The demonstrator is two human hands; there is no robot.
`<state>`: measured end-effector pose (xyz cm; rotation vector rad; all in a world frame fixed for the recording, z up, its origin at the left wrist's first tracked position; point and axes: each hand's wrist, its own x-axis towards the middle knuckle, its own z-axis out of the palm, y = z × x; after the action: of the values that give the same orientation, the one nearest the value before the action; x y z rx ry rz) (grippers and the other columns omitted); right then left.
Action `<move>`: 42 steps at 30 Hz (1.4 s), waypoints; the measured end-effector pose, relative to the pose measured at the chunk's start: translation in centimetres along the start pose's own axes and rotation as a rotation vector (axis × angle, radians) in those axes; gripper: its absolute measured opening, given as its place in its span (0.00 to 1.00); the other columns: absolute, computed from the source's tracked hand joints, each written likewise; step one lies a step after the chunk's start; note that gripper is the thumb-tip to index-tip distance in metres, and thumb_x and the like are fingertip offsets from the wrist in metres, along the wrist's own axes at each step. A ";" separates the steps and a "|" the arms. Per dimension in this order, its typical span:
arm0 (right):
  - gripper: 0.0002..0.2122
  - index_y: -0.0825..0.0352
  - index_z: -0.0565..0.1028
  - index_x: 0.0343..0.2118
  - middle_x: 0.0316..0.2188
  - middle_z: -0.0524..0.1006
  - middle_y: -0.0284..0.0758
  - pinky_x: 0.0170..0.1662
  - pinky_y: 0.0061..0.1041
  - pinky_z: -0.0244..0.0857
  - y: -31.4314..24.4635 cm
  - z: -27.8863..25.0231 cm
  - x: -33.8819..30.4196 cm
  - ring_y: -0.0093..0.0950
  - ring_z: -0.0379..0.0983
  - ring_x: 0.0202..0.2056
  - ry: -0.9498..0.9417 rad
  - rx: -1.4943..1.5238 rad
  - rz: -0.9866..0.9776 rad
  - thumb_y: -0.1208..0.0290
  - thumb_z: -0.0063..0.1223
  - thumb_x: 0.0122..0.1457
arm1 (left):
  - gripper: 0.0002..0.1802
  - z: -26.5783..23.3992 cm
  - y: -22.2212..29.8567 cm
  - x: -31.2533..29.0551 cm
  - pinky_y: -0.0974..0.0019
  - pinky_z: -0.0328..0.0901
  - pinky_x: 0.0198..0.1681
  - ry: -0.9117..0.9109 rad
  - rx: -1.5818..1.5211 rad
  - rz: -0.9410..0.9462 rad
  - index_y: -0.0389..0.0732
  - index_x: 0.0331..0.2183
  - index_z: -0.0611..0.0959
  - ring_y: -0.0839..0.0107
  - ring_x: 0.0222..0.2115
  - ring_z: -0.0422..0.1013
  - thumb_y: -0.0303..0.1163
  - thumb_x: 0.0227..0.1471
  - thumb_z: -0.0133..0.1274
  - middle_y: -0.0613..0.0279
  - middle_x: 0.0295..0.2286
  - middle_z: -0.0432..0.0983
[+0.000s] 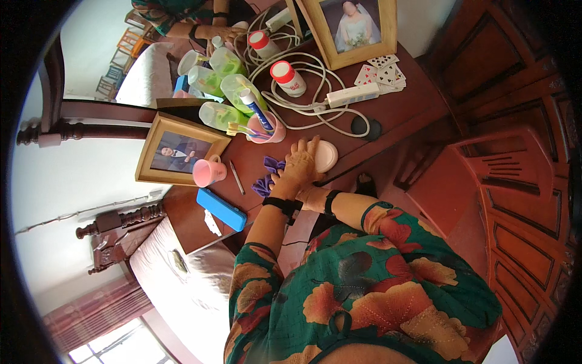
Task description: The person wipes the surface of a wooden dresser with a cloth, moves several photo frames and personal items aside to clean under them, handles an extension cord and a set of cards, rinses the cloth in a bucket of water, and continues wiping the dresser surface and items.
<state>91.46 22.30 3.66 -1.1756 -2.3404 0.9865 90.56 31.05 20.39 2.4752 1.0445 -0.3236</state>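
Deep purple is supplied at the centre of the frame by a cloth [262, 185], and just to its right a pinkish cream is shown by a round object [326, 156]. Below, the view is filled by the blouse [364, 291] — dark green, splashed with large flowers in orange, tan and red. Plain black is kept to the wristbands [331, 202]. At left of centre, bright blue is added by a case [221, 210], soft pink by a mug [206, 174]. Up top, a white jar [292, 85] is capped in red and white, translucent bottles [241, 96] are tinted green — and reddish brown is spread across the tabletop [403, 112].
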 end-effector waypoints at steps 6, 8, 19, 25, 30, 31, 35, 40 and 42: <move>0.17 0.62 0.68 0.51 0.49 0.71 0.39 0.58 0.42 0.57 -4.8 -4.1 0.2 0.44 0.65 0.53 0.494 0.084 -0.146 0.65 0.46 0.58 | 0.58 -0.8 -0.4 -3.3 0.44 0.60 0.54 0.098 0.020 -0.054 0.47 0.61 0.58 0.43 0.52 0.59 0.37 0.29 0.70 0.45 0.53 0.59; 0.17 0.62 0.70 0.50 0.48 0.72 0.39 0.58 0.42 0.57 -4.1 -4.6 1.6 0.45 0.64 0.53 0.548 0.014 -0.133 0.66 0.48 0.57 | 0.58 -1.4 -0.9 -4.1 0.48 0.62 0.50 0.388 0.013 0.007 0.48 0.61 0.59 0.46 0.51 0.61 0.39 0.27 0.69 0.47 0.52 0.61; 0.25 0.63 0.71 0.52 0.57 0.65 0.41 0.54 0.40 0.58 -1.2 -12.6 -2.2 0.41 0.60 0.57 0.410 -0.422 0.249 0.64 0.57 0.49 | 0.56 2.5 -11.1 -12.1 0.48 0.60 0.55 0.425 -0.076 -0.510 0.44 0.61 0.58 0.44 0.53 0.58 0.40 0.31 0.69 0.45 0.53 0.59; 0.26 0.64 0.70 0.53 0.57 0.65 0.41 0.58 0.42 0.55 -0.6 -13.7 -5.9 0.41 0.60 0.57 0.509 -0.433 0.394 0.65 0.57 0.49 | 0.60 4.8 -13.1 -12.4 0.46 0.61 0.55 0.388 -0.120 -0.702 0.45 0.62 0.54 0.44 0.55 0.56 0.44 0.32 0.69 0.46 0.55 0.56; 0.26 0.64 0.70 0.52 0.56 0.66 0.42 0.54 0.42 0.58 -2.4 -13.5 -4.7 0.42 0.60 0.56 0.479 -0.475 0.500 0.65 0.59 0.48 | 0.65 4.5 -13.1 -12.0 0.47 0.61 0.54 0.361 -0.180 -0.800 0.45 0.64 0.50 0.44 0.55 0.55 0.47 0.29 0.71 0.46 0.56 0.54; 0.25 0.64 0.71 0.50 0.55 0.66 0.43 0.51 0.41 0.59 -2.8 -13.3 -4.3 0.42 0.61 0.55 0.492 -0.494 0.427 0.64 0.59 0.47 | 0.67 4.7 -13.0 -12.2 0.47 0.62 0.54 0.375 -0.175 -0.795 0.45 0.64 0.50 0.44 0.55 0.56 0.48 0.29 0.72 0.47 0.56 0.54; 0.23 0.63 0.71 0.49 0.53 0.68 0.41 0.51 0.39 0.59 -2.7 -12.4 -2.3 0.40 0.62 0.54 0.365 -0.477 0.210 0.65 0.59 0.47 | 0.66 4.6 -11.9 -12.3 0.47 0.63 0.54 0.435 -0.122 -0.766 0.45 0.64 0.51 0.44 0.55 0.57 0.47 0.29 0.73 0.48 0.57 0.54; 0.22 0.59 0.70 0.49 0.56 0.67 0.37 0.52 0.36 0.59 -1.3 -13.1 -1.4 0.36 0.62 0.56 0.237 -0.450 0.077 0.64 0.58 0.49 | 0.65 3.7 -10.9 -12.7 0.47 0.63 0.54 0.435 -0.032 -0.704 0.44 0.63 0.52 0.45 0.57 0.56 0.49 0.30 0.72 0.48 0.58 0.53; 0.20 0.60 0.72 0.47 0.54 0.68 0.37 0.51 0.37 0.59 -0.9 -13.2 -1.9 0.36 0.63 0.55 0.306 -0.448 0.109 0.65 0.57 0.49 | 0.65 2.9 -10.5 -12.8 0.47 0.62 0.54 0.396 0.026 -0.776 0.43 0.63 0.53 0.46 0.57 0.56 0.51 0.30 0.72 0.47 0.58 0.53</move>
<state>99.62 26.05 13.62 -1.5066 -2.3229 0.2788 74.07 28.22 19.44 2.0878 2.1602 -0.0615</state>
